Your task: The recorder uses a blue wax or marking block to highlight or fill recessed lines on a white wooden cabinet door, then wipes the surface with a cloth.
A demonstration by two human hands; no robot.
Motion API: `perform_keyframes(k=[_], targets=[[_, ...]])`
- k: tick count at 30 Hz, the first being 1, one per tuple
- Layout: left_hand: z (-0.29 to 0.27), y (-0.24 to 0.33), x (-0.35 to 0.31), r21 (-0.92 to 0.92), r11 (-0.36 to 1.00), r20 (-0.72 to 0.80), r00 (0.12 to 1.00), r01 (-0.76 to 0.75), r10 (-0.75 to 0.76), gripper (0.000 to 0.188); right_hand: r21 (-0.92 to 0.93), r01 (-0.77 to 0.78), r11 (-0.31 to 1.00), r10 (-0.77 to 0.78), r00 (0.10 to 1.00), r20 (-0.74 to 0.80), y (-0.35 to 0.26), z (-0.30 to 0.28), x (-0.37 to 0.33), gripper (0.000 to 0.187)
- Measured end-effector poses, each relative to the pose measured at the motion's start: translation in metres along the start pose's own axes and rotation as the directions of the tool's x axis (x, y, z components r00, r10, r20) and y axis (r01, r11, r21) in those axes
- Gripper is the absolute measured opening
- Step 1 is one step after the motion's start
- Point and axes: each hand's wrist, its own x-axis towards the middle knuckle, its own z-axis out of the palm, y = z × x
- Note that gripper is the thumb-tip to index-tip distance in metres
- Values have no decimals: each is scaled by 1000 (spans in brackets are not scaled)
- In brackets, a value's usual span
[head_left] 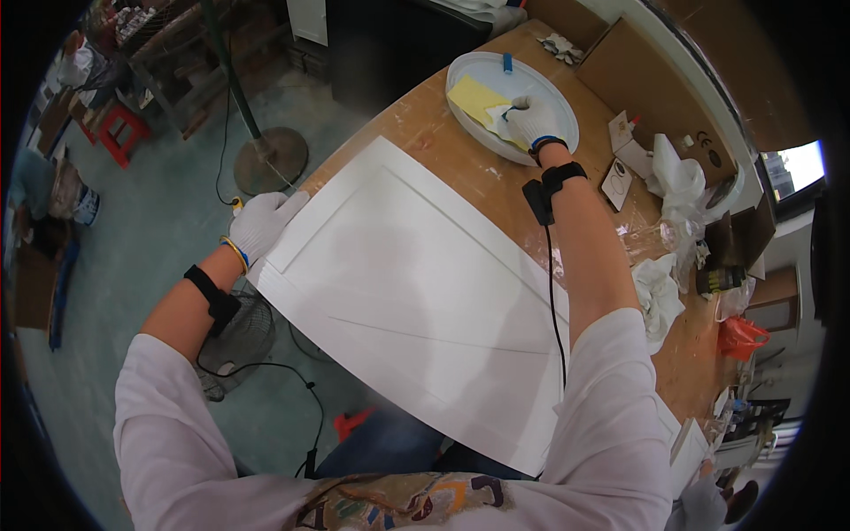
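Observation:
A large white panel [416, 292] with a raised border along its edges lies tilted across the wooden table [522, 199] and hangs over its near left side. My left hand [263, 226], in a white glove, grips the panel's left edge, thumb toward the top face. At the far side, my gloved right hand [534, 121] reaches into a white oval basin [564, 106], fingers curled down at a yellow sheet [476, 99]. What those fingers pinch is too small to name; a bit of blue shows beside them. A small blue cylinder [507, 63] rests on the basin's far rim.
Cardboard [651, 84] stands along the table's back, with crumpled plastic bags [680, 181] and white cloth [657, 296] on the right. A red bag [741, 337] sits farther right. On the floor are a round-based stand [271, 161], a fan [239, 345] and a red stool [121, 133].

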Motion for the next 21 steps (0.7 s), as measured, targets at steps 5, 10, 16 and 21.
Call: perform_keyframes(k=[5,10,16,21], targets=[[1,-7,2,18,999,-36,999,-29,30,62,-28,1,1000,-1,1000,2,-10,5,2,34],[2,-8,4,28,999,-32,999,-21,22,61,-104,34,994,-28,998,61,-8,8,10,33],[3,-13,6,26,999,-50,998,-37,38,60,-93,86,992,-78,993,86,2,19,25,29],[6,-11,6,23,999,-55,998,-42,43,60,16,-69,997,67,993,102,22,14,43,29]])
